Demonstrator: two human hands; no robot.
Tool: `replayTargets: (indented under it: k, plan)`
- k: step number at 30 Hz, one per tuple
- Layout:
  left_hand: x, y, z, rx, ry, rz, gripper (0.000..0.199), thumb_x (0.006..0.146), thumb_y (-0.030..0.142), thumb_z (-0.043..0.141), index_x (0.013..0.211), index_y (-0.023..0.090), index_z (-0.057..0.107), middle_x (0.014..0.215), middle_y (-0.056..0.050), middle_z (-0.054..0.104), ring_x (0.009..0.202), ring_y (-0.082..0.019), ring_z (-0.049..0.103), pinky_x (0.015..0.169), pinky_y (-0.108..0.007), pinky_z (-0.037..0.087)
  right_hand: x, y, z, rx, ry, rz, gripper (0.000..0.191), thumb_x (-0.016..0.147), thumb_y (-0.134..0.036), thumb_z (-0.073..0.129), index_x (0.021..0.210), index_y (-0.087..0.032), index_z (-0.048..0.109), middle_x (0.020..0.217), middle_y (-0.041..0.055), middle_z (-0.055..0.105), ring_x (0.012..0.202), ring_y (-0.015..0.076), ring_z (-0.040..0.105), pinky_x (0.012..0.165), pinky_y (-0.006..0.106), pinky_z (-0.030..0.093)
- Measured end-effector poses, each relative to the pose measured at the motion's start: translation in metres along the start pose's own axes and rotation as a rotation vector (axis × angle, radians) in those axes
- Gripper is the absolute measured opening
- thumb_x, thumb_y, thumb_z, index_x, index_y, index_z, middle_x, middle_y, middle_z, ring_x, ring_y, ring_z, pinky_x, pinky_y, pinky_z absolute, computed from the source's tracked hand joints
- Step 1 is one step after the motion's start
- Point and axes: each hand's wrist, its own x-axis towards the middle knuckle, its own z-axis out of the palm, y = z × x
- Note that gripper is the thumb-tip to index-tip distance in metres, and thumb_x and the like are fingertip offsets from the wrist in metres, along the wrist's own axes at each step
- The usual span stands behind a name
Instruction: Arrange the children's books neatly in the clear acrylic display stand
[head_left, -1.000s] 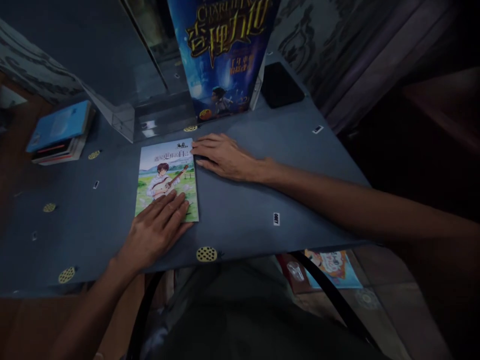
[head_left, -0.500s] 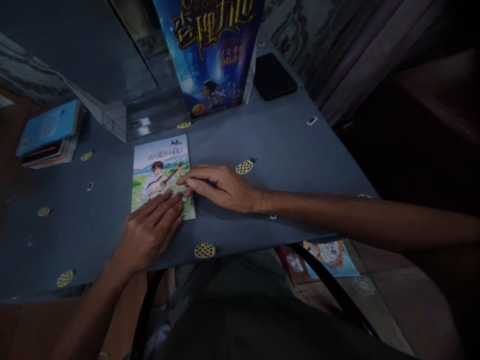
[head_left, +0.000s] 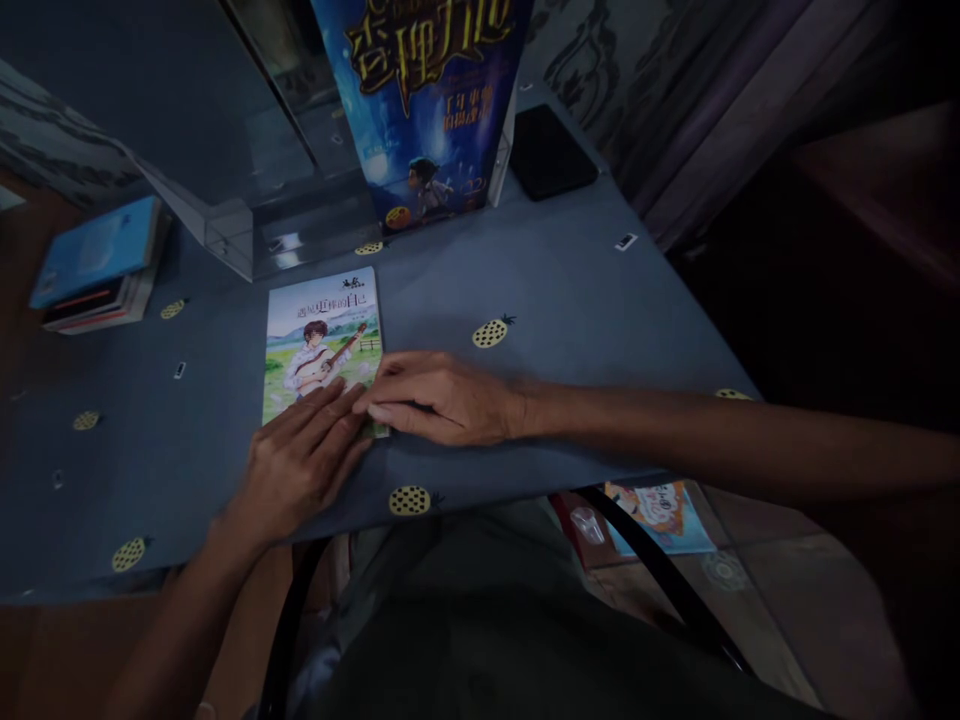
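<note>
Table (head_left: 562, 290): grey-blue cover printed with yellow pineapples.
Upright blue book (head_left: 431, 125): stands toward the rear of the table; gold lettering on its front.
Book stack (head_left: 97, 255): at the table's left side, blue cover uppermost.
Flat book (head_left: 319, 325): closed, face up near the table's front edge; guitar player on cover.
Right hand (head_left: 450, 400): at the flat book's lower right edge, fingers bent and bunched; pinch cannot be determined.
Left hand (head_left: 300, 460): palm down over lower cover, fingers extended, close together.
</note>
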Motion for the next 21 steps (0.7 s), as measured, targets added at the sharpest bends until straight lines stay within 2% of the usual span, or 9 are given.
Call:
replayTargets:
  k: [5,10,15,18,21]
  plan:
    - [-0.003,-0.002,0.004,-0.037,0.029,0.012,0.035,0.096,0.018,0.058,0.131,0.022,0.063,0.129,-0.008,0.072,0.125,-0.027,0.066,0.105,-0.045,0.058,-0.002,0.003,0.003,-0.203,-0.110,-0.189,0.032,0.107,-0.027,0.039,0.111,-0.014,0.068,0.099,0.0099,0.071,0.097,0.0186,0.063,0.091,0.033,0.053]
    - [-0.006,-0.003,0.004,-0.032,0.029,0.055,0.042,0.094,0.013,0.058,0.136,0.017,0.059,0.131,-0.012,0.071,0.126,-0.028,0.065,0.103,-0.045,0.059,-0.004,-0.003,0.004,-0.451,-0.159,-0.301,0.029,0.105,-0.020,0.040,0.105,-0.013,0.068,0.082,0.0080,0.070,0.086,0.0183,0.063,0.086,0.031,0.055]
    - [-0.007,-0.004,0.002,-0.066,0.030,0.030,0.041,0.096,0.012,0.054,0.136,0.017,0.059,0.132,-0.010,0.071,0.128,-0.026,0.064,0.104,-0.044,0.059,-0.003,-0.003,0.006,-0.411,-0.123,-0.273,0.031,0.105,-0.020,0.041,0.098,-0.014,0.070,0.077,0.0054,0.071,0.079,0.0175,0.061,0.080,0.030,0.055]
    - [-0.006,-0.006,0.001,-0.100,0.026,0.001,0.036,0.098,0.012,0.051,0.131,0.017,0.063,0.131,-0.009,0.071,0.127,-0.023,0.065,0.104,-0.040,0.058,0.000,0.003,0.003,-0.301,-0.075,-0.229,0.028,0.105,-0.021,0.044,0.102,-0.012,0.070,0.086,0.0078,0.074,0.085,0.0181,0.063,0.082,0.030,0.055]
    - [-0.003,-0.007,-0.002,-0.134,-0.002,-0.046,0.032,0.100,0.016,0.049,0.129,0.019,0.065,0.131,-0.009,0.071,0.125,-0.022,0.066,0.103,-0.040,0.059,0.008,0.012,-0.003,-0.295,-0.077,-0.144,0.023,0.103,-0.021,0.050,0.110,-0.011,0.070,0.097,0.0100,0.076,0.096,0.0201,0.064,0.089,0.035,0.054]
